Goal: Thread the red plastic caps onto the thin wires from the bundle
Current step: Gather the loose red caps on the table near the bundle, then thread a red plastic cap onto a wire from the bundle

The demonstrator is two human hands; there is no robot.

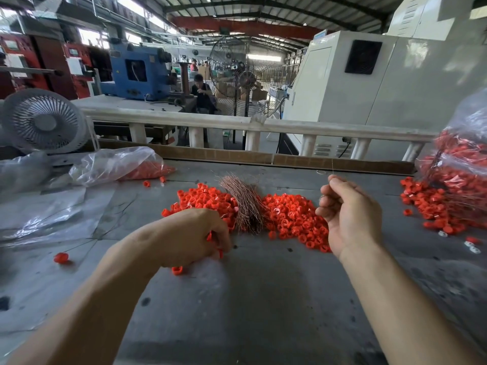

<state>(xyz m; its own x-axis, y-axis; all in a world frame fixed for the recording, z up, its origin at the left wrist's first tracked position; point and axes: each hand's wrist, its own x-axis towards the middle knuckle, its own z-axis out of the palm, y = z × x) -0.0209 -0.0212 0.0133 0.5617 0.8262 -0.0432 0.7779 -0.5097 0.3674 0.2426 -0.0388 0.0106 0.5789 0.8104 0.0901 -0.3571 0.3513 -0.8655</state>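
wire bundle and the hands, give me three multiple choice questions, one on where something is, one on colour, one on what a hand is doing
1. Where does the wire bundle lie?
A. in the middle of the pile of caps
B. inside the plastic bag on the left
C. on the white fan

2. What colour are the caps?
A. blue
B. red
C. yellow

3. What is the right hand doing?
A. lying flat on the table
B. gripping the railing
C. pinching a thin wire that points up

Answers:
1. A, loose caps lie on the table on both sides of the bundle.
2. B, every cap in the pile is bright red.
3. C, its fingers are curled and the wire rises from the fingertips, while the left hand is down at the caps with red showing between its fingers.
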